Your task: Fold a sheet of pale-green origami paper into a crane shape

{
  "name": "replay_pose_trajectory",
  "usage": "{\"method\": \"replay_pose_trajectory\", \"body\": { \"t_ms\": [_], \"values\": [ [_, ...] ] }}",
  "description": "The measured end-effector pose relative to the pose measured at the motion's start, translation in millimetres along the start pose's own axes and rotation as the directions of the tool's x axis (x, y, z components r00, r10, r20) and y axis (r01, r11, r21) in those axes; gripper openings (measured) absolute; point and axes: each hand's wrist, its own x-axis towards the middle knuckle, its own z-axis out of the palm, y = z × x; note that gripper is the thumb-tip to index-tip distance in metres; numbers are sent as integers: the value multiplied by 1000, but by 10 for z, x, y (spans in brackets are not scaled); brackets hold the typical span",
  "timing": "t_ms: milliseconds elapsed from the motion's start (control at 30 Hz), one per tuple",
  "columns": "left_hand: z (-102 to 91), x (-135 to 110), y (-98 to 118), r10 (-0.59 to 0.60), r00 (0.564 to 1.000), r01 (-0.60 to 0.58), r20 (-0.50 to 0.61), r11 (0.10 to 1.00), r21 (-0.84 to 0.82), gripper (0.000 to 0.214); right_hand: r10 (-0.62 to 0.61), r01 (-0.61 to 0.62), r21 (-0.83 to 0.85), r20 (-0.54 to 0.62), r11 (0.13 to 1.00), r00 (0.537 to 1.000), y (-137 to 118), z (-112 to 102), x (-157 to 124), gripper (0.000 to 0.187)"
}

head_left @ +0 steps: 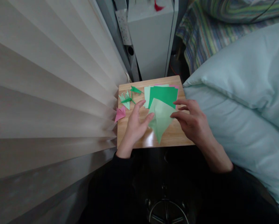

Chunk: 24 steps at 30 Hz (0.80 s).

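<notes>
A light green folded paper [161,119], kite-shaped with its tip toward me, lies on a small wooden board [172,138]. My left hand [136,123] rests at the paper's left edge, thumb pressing on it and fingers spread over the board. My right hand [192,119] pinches the paper's right corner between thumb and fingers. Behind the paper lies a stack of square sheets, dark green [164,95] on top, with light green and pink edges showing.
Finished folded figures sit at the board's left: green ones [127,98] and a pink one [120,113]. A pleated blind [48,93] stands at left, a pale blue pillow [242,93] at right, a grey cabinet [150,37] behind the board.
</notes>
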Motion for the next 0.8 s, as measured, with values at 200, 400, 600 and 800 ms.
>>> {"method": "replay_pose_trajectory", "body": {
  "t_ms": [200, 400, 600, 800],
  "values": [
    [43, 0, -24, -200, 965, 245, 170, 919, -308, 74, 68, -49, 219, -79, 974, 995, -101, -19, 23, 24],
    [58, 3, 69, -242, 945, 324, 222, 799, -508, 61, 361, -299, 558, -1, 774, 933, -72, -11, 25, 13],
    [75, -1, 85, -250, 962, 273, 113, 819, -505, 54, 516, -515, 717, 250, 471, 820, -105, 99, 22, 61],
    [72, -34, 112, -267, 940, 340, 211, 760, -554, 53, 526, -563, 661, 287, 496, 800, -146, 195, 11, 49]
  ]
}}
